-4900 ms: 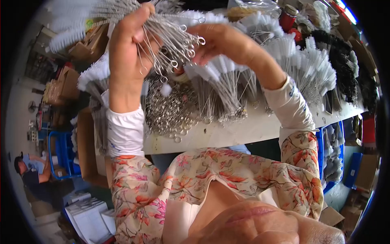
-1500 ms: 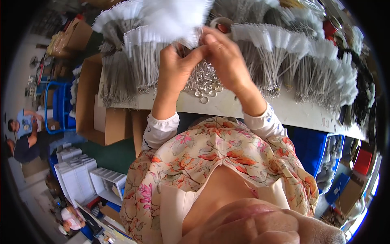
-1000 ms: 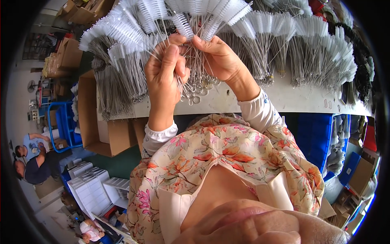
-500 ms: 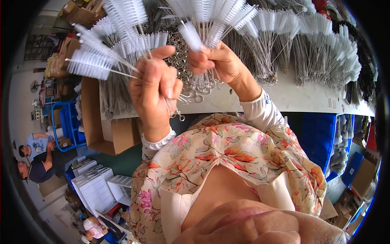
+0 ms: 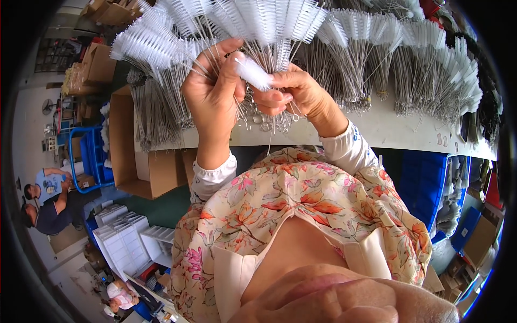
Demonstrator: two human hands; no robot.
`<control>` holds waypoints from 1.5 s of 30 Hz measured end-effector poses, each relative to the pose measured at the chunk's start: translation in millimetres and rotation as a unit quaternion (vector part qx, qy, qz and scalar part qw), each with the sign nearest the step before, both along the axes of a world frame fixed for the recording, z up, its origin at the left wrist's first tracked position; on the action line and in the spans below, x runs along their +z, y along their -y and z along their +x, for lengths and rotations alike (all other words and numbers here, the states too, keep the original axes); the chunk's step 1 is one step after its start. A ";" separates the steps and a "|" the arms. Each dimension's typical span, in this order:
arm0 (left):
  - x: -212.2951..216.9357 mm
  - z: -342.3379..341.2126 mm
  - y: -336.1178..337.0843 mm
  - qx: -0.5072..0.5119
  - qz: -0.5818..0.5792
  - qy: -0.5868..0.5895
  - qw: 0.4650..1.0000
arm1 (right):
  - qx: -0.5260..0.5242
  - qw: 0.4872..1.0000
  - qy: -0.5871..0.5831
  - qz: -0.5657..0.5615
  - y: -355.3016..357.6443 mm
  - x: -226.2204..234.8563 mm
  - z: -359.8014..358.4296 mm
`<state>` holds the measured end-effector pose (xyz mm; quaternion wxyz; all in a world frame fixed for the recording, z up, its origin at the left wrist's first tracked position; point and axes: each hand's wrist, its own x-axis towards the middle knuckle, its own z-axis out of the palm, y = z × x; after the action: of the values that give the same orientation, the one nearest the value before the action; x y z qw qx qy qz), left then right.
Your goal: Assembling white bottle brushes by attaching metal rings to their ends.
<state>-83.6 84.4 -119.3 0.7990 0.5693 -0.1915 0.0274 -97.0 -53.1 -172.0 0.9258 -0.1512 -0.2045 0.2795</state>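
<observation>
My left hand [image 5: 215,97] is closed around the wire stems of several white-bristled tube brushes [image 5: 145,46], which fan out up and to the left. A second bunch of tube brushes [image 5: 264,24] spreads above my right hand [image 5: 296,94], whose fingers close on the stems; looped wire ends hang below. One small, thick white brush head [image 5: 253,74] lies slantwise between my two thumbs, its upper end at the left thumb and its lower end at the right thumb and finger. Which hand bears its weight I cannot tell.
Bundles of tube brushes [image 5: 350,59] stand along the back of the white table [image 5: 388,129]. More brush stems [image 5: 156,113] stand at its left, beside an open cardboard box [image 5: 126,156]. Blue crates [image 5: 423,183] are at the right. Other people [image 5: 54,210] sit far left.
My left hand has moved right and closer to my right hand, carrying its brushes along. The small brush head has shifted slightly downward and now touches the left thumb too.
</observation>
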 end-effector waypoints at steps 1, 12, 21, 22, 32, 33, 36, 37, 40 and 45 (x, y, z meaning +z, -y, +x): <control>-0.1 1.1 2.7 0.033 0.038 -0.005 0.999 | -0.009 1.000 0.004 -0.013 1.0 1.2 -0.2; -10.3 2.3 -2.6 0.009 -0.017 -0.032 0.999 | -0.063 0.998 -0.010 -0.002 -5.3 -1.4 -3.4; -2.7 -0.9 4.0 0.009 0.010 -0.074 0.997 | -0.006 0.993 -0.022 0.112 -8.9 -3.2 -7.0; -2.9 -1.7 3.1 0.009 0.009 -0.073 0.997 | -0.033 0.994 -0.008 0.102 -8.9 -3.5 -7.8; -1.1 -14.4 -16.9 -0.104 0.077 -0.064 0.989 | -0.238 0.969 -0.051 -0.034 -5.3 19.6 -8.5; 0.7 -16.0 -16.4 -0.084 0.087 -0.065 0.990 | -0.240 0.968 -0.057 -0.049 -7.9 21.6 -10.4; -3.9 -13.0 -23.9 -0.093 0.121 -0.053 0.987 | -0.242 0.963 -0.080 -0.085 -13.0 29.0 -14.8; -3.7 -12.8 -23.6 -0.095 0.121 -0.053 0.987 | -0.235 0.964 -0.084 -0.090 -14.1 29.9 -14.9; -2.4 -12.8 -22.7 -0.145 0.128 -0.085 0.978 | -0.221 0.966 -0.078 -0.108 -10.9 33.4 -15.9; -8.5 -13.2 -15.3 -0.225 0.117 -0.081 0.964 | -0.224 0.961 -0.053 -0.152 -2.0 50.6 -32.6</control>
<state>-96.8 99.6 -127.7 0.7255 0.6009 -0.2512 -0.2222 -129.6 -51.1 -121.4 0.9404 -0.3169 -0.0707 0.1008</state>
